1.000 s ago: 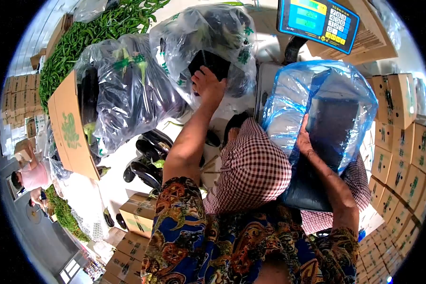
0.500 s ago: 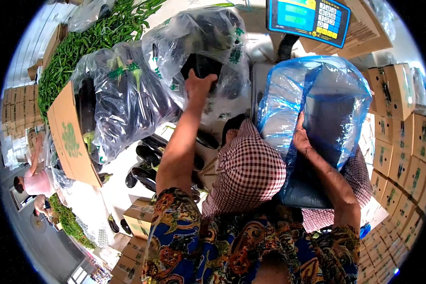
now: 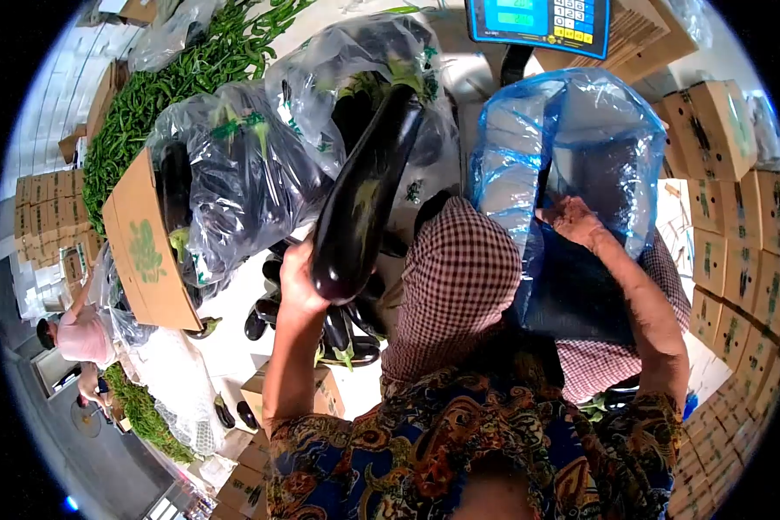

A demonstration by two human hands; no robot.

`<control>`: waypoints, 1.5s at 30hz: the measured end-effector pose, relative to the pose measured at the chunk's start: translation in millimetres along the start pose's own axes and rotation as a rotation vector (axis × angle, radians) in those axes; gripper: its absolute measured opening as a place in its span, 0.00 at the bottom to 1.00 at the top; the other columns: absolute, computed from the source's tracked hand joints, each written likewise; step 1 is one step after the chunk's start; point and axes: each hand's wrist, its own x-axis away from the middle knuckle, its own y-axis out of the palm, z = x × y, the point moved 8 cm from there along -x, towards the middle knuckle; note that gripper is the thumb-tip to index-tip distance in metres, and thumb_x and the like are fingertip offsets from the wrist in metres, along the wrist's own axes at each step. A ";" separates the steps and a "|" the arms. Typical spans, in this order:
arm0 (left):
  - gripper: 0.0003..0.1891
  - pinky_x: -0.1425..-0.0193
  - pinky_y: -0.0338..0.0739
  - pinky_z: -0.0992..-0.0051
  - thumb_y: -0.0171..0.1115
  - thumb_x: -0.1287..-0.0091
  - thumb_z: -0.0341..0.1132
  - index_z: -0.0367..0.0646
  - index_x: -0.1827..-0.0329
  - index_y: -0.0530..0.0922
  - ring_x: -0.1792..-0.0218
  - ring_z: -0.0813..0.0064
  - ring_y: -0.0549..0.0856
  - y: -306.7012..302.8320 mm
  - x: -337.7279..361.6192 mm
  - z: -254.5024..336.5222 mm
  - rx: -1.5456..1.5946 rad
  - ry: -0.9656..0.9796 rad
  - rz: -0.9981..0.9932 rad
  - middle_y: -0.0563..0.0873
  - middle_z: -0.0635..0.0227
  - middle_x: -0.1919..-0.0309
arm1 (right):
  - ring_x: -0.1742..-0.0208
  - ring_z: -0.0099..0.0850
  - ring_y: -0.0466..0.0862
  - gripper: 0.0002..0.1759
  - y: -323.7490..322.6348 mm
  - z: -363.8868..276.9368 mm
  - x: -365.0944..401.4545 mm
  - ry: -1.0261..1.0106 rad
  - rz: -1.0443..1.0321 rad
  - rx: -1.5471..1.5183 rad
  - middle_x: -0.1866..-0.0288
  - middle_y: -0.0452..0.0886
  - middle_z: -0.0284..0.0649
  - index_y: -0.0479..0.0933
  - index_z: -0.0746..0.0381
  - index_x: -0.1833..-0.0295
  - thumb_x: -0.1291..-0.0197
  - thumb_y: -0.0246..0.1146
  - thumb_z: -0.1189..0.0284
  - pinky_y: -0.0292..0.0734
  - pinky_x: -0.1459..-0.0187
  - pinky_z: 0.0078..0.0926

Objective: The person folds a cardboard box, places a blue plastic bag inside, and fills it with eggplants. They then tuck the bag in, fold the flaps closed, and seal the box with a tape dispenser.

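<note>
My left hand (image 3: 299,282) is closed around the thick lower end of a long glossy dark purple eggplant (image 3: 368,195), whose green stem end points up and away. Clear plastic bags with green print (image 3: 251,178) lie behind it, with more eggplants inside. My right hand (image 3: 576,224) is at a blue plastic bag (image 3: 507,160) that stands open over a dark container (image 3: 572,299) by my legs. Its fingers are curled at the fold of the plastic; the fingertips are partly hidden.
Loose eggplants (image 3: 351,351) lie on the white surface to the left. Green peppers (image 3: 160,104) are heaped at the back left, near an upright cardboard flap (image 3: 143,247). A digital scale display (image 3: 542,24) stands ahead. Stacked cartons (image 3: 737,225) line the right; a person (image 3: 82,336) is far left.
My left hand has come back from the clear bag and now holds an eggplant. My right hand has shifted slightly up and turned at the blue bag. The view has moved a little.
</note>
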 end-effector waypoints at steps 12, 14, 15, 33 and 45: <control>0.53 0.31 0.69 0.51 0.69 0.53 0.50 0.30 0.27 0.56 0.37 0.49 0.74 195.7 -22.4 -42.7 -0.349 -0.059 -0.412 0.69 0.43 0.33 | 0.42 0.48 0.77 0.24 -169.7 -67.0 267.4 -0.370 1.464 -0.043 0.39 0.73 0.49 0.78 0.60 0.44 0.48 0.68 0.69 0.71 0.39 0.44; 0.52 0.31 0.68 0.50 0.68 0.49 0.53 0.31 0.26 0.55 0.36 0.50 0.74 225.8 -51.9 -89.4 -0.482 -0.102 -0.484 0.68 0.43 0.33 | 0.44 0.47 0.78 0.32 -167.2 -51.8 286.4 -0.381 1.557 0.191 0.43 0.75 0.48 0.75 0.60 0.40 0.54 0.71 0.70 0.75 0.46 0.41; 0.51 0.31 0.68 0.50 0.67 0.47 0.54 0.33 0.26 0.55 0.36 0.50 0.74 243.2 -63.2 -114.9 -0.502 -0.144 -0.584 0.68 0.43 0.33 | 0.46 0.45 0.78 0.35 -160.5 -42.7 294.8 -0.351 1.615 0.310 0.46 0.76 0.48 0.73 0.59 0.38 0.56 0.71 0.69 0.76 0.48 0.40; 0.32 0.54 0.79 0.74 0.54 0.26 0.40 0.33 0.25 0.54 0.52 0.67 0.83 290.7 -149.2 -217.2 -0.900 -0.313 -0.721 0.79 0.49 0.43 | 0.70 0.26 0.81 0.27 335.5 184.6 348.5 0.558 1.445 -2.020 0.67 0.81 0.38 0.76 0.64 0.53 0.52 0.74 0.57 0.77 0.68 0.23; 0.27 0.59 0.83 0.79 0.54 0.26 0.37 0.34 0.28 0.61 0.55 0.69 0.86 262.9 -177.4 -216.4 -1.085 -0.240 -0.543 0.82 0.52 0.48 | 0.70 0.31 0.77 0.53 269.4 139.8 367.9 -1.363 1.180 -2.789 0.51 0.75 0.62 0.52 0.82 0.32 0.41 0.59 0.45 0.76 0.75 0.23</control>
